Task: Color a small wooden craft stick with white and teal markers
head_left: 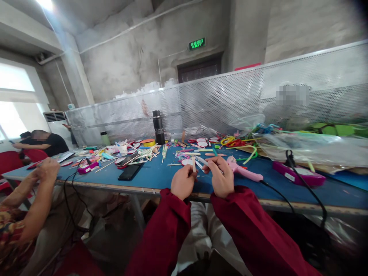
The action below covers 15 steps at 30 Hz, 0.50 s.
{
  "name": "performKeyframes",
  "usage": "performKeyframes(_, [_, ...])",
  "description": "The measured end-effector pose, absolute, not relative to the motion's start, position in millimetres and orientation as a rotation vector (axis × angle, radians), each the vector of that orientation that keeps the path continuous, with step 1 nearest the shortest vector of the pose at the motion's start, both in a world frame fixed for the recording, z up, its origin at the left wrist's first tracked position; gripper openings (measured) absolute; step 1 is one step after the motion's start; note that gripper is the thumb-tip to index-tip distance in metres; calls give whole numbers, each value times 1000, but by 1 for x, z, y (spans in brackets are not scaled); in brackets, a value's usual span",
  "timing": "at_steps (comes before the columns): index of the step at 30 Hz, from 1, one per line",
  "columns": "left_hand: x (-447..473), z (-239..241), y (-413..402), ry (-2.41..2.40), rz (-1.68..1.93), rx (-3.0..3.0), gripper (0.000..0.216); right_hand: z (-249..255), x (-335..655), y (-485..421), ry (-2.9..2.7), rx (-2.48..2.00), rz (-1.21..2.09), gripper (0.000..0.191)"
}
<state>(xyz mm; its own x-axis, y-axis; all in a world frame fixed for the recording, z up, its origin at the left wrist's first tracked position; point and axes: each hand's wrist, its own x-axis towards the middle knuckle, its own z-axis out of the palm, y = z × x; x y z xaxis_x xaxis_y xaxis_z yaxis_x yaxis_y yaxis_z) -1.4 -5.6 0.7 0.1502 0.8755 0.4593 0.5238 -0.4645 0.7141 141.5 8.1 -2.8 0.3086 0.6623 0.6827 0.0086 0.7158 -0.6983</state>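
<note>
At the desk edge, the left hand is pinching a wooden stick, the right hand is gripping a white rod; behind, a green sign is showing EXIT.

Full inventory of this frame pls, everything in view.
table: one, blue, across the frame
flask: one, black, upright mid-table
phone: one, black, near front edge
glue gun: one, pink, lying centre-right
corded tool: one, magenta, far right
craft sticks: many, wooden, scattered mid-table
plastic bag: one, clear, right
mesh screen: one, grey, behind table
co-worker's arm: one, bare, left
left hand: one, holds wooden stick
right hand: one, holds pale rod
</note>
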Motion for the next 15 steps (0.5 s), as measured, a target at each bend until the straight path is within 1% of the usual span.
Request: performKeyframes(15, [-3,0,-6,1344,1221,2103,10,0,142,7,-1216,-735,507,14])
